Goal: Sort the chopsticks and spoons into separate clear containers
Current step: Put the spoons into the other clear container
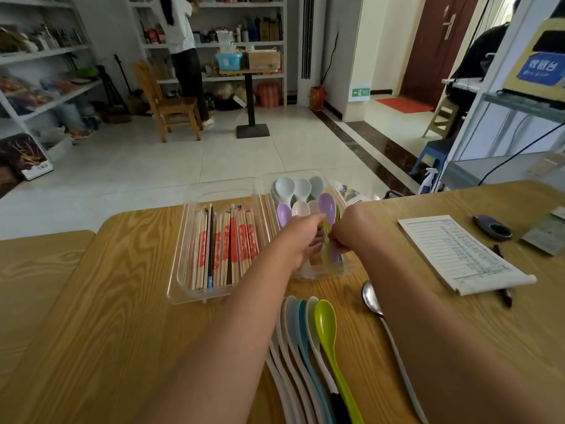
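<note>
- The chopstick container [186, 240] stands just left of the spoon container [342, 194], touching or nearly so. It holds the chopsticks [226, 249], laid lengthwise, most of them in red-printed sleeves and a few dark ones. I see no chopsticks lying loose, so that half of the sorting looks done.
- The left hand [301, 240] reaches into the near end of the spoon container with its fingers curled in against the spoon handles. I cannot tell whether it grips one or only steadies them.
- The purple spoon [327, 206] stands tilted inside the spoon container, bowl up and toward the far end, above the pale spoons already lying there.
- The right hand [345, 237] comes in over the right side of the spoon container, and its fingertips pinch the purple spoon's handle low down. A yellow-green handle shows beside it.
- The step in hand looks like settling this spoon among the others. The next move calls for laying it flat and letting go.
- On the table's near side of the spoon container, a row of loose spoons [301, 332] waits, with a metal spoon [370, 296] just right of them. These are still to be sorted.
</note>
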Demonstrator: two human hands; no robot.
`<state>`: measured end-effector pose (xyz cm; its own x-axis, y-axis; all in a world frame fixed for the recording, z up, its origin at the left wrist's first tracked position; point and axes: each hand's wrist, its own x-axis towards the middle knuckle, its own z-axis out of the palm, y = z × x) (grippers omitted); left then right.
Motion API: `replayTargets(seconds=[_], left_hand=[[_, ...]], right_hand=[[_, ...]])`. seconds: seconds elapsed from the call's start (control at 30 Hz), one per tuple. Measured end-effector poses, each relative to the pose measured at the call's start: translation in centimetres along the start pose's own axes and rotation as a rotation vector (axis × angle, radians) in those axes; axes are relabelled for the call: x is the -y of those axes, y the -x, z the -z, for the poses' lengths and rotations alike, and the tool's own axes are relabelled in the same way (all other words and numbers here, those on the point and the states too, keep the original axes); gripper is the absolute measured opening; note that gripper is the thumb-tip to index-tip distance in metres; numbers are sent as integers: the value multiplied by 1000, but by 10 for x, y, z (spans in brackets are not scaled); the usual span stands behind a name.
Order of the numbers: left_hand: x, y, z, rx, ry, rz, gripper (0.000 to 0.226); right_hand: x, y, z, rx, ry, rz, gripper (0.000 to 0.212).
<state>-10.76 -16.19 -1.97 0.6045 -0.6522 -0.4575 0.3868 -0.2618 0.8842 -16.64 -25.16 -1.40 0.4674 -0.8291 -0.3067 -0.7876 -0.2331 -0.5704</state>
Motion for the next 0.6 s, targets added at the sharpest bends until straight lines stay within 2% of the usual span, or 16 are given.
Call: replayTargets(seconds=[0.07,0.13,0.2,0.3,0.37,0.47,0.6], left_hand=[[2,-2,-2,8,-29,-5,21],[4,-3,-6,23,-76,-15,34],[4,-1,-8,46,-115,-24,43],[4,-3,-10,50,-147,-38,44],[4,-4,-10,44,-151,-46,38],[3,0,-10,30,-143,-39,27],[-1,21,-8,55,-64,-49,23]], right_hand=[[0,3,-6,-43,-2,43,31],[-5,5,-9,-135,2,132,38],[-6,9,-7,-205,33,146,48],[-5,10,-3,-208,21,156,46],[-8,10,-1,-163,59,182,46],[-10,20,6,-189,117,231,36],[-8,25,20,-172,81,223,43]])
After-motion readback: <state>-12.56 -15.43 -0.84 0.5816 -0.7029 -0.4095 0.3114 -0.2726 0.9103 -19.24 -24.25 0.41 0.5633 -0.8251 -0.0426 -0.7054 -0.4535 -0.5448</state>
